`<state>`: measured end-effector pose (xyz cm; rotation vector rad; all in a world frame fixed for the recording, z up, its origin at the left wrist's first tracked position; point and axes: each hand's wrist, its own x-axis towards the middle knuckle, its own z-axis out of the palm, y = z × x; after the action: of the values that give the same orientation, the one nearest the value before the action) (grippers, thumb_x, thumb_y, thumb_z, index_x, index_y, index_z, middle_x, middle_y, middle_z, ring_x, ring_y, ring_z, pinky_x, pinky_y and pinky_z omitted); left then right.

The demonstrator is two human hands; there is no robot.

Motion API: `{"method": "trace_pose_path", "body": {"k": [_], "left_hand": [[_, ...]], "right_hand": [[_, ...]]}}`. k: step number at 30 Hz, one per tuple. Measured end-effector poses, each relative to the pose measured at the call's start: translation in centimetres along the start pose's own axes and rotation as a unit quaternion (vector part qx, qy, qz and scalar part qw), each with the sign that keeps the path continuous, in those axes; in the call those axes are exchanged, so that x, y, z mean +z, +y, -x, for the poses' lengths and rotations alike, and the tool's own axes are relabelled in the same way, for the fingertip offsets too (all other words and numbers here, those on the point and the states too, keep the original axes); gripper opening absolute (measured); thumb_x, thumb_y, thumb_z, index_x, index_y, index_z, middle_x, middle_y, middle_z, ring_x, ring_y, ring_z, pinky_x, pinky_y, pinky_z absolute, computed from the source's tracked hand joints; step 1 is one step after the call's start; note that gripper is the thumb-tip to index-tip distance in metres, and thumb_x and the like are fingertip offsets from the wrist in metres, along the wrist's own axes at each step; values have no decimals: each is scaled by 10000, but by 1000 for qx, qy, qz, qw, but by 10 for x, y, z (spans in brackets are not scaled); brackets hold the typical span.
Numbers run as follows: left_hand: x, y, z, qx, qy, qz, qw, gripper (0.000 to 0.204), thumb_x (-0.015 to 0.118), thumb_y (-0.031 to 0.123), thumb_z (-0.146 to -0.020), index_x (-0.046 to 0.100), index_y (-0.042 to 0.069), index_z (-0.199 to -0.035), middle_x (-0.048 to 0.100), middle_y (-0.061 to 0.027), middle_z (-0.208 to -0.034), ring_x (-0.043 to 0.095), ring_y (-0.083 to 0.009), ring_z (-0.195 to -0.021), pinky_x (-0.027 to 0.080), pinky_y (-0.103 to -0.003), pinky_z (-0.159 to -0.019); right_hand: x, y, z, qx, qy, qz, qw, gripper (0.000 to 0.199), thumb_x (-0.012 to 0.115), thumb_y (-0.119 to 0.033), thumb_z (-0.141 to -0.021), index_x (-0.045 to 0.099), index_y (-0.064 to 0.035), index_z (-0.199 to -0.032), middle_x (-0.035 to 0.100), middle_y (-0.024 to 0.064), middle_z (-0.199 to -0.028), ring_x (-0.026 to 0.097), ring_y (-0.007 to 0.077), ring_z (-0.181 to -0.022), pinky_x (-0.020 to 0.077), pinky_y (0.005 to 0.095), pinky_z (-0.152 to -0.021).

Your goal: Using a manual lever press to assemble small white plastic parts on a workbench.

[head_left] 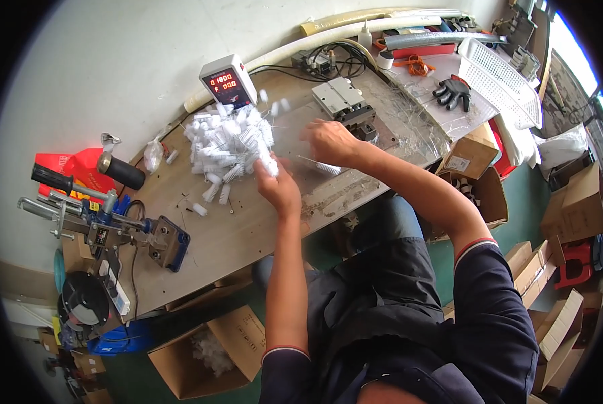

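A heap of small white bristle brushes [224, 145] lies on the worn wooden workbench [247, 225]. My left hand [278, 185] sits at the heap's right edge, fingers closed around one white brush. My right hand [330, 141] is further right, next to a small metal press [345, 101], pinching a thin wire-stemmed white brush [327, 167] that trails below it. Loose brushes lie scattered on the bench near the heap.
A grey counter box with red digits [229, 81] stands behind the heap. A blue-and-metal hand tool [106, 225] sits at the bench's left. An open carton with white pieces [210, 350] is on the floor; more cartons [477, 182] stand right. A white basket [500, 77] and black glove [453, 91] lie behind.
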<state>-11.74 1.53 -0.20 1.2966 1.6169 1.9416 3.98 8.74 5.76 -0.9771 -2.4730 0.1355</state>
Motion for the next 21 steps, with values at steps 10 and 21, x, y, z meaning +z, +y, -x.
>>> {"method": "trace_pose_path", "body": {"k": [10, 21], "left_hand": [[1, 17, 0, 3, -15, 16, 1000, 147, 541, 153, -1076, 579, 14, -1048, 651, -36, -774, 543, -82, -589, 445, -263, -537], [1, -3, -2, 45, -12, -24, 999, 141, 559, 146, -1063, 582, 28, -990, 659, -31, -740, 547, -89, -550, 443, -281, -527]], "right_hand": [[-18, 1, 65, -21, 41, -58, 997, 262, 652, -33, -756, 711, -51, -1011, 677, 125, -1018, 649, 333, -1057, 552, 438, -868], [-1, -31, 51, 106, -48, -19, 993, 153, 643, -189, -890, 705, -67, -957, 717, 165, -1000, 705, 390, -922, 562, 495, -785]]}}
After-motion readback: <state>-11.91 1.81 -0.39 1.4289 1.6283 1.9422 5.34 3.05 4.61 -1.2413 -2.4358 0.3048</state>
